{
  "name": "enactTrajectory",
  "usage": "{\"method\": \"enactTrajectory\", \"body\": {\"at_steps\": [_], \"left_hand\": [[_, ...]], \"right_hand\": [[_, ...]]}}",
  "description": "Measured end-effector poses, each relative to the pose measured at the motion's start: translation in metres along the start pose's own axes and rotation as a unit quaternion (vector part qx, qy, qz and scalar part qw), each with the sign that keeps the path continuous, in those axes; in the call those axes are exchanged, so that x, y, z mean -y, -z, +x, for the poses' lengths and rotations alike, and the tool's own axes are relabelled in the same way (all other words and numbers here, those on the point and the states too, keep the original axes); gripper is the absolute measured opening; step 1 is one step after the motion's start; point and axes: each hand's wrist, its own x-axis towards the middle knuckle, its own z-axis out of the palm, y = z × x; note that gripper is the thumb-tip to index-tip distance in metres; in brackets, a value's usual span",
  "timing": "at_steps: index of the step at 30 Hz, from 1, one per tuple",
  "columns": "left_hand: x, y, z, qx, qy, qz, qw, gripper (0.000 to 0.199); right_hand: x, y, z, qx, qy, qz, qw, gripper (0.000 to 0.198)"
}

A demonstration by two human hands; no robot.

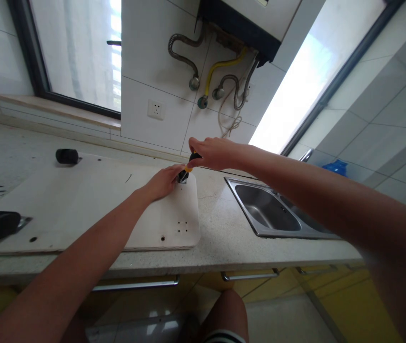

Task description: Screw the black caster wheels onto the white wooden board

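Clearly leaning over a speckled countertop point(213, 224), toward a pale board point(81, 190) cut off at the left edge.
Passing the right forearm point(295, 181) over a double steel sink point(243, 205), partly hiding it; resting the left hand point(163, 183) near the board's far right corner, against a half-covered black caster point(183, 175), cannot tell if pinching it; clamping the right hand point(212, 153) around a black-and-yellow screwdriver point(189, 168), angled down at the caster, with a tip hard to make out.

room over board point(92, 190), casters point(67, 156) at left
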Motion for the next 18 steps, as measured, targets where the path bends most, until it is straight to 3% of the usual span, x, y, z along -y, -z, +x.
{"method": "enactTrajectory", "body": {"at_steps": [3,6,8,11,13,16,18], "left_hand": [[-0.0004,-0.0004,0.0001,0.001,0.0,-0.001,1.0,0.062],[0.0,-0.0011,0.0003,0.002,0.002,0.003,1.0,0.056],[0.0011,-0.0017,0.0005,0.001,0.002,0.006,1.0,0.057],[0.0031,-0.0027,0.0006,0.0,0.002,0.005,1.0,0.062],[0.004,-0.0032,0.0005,0.0,0.005,0.005,1.0,0.058],[0.0038,-0.003,0.0001,0.0,0.008,0.006,1.0,0.054],[0.0031,-0.0025,0.0,-0.001,0.008,0.007,1.0,0.056]], "right_hand": [[0.0009,-0.0008,0.0001,-0.009,0.039,-0.005,0.999,0.054],[0.0036,-0.0038,0.0017,-0.052,-0.022,-0.016,0.998,0.064],[0.0034,-0.0033,0.0029,-0.041,-0.035,-0.007,0.999,0.069],[0.0009,-0.0004,0.0036,-0.001,0.049,0.0,0.999,0.058],[0.001,-0.0006,0.004,-0.014,0.085,-0.013,0.996,0.052],[0.0036,-0.0035,0.006,-0.059,0.007,-0.027,0.998,0.06],[0.0026,-0.0038,0.0077,-0.053,-0.036,-0.021,0.998,0.067]]}}
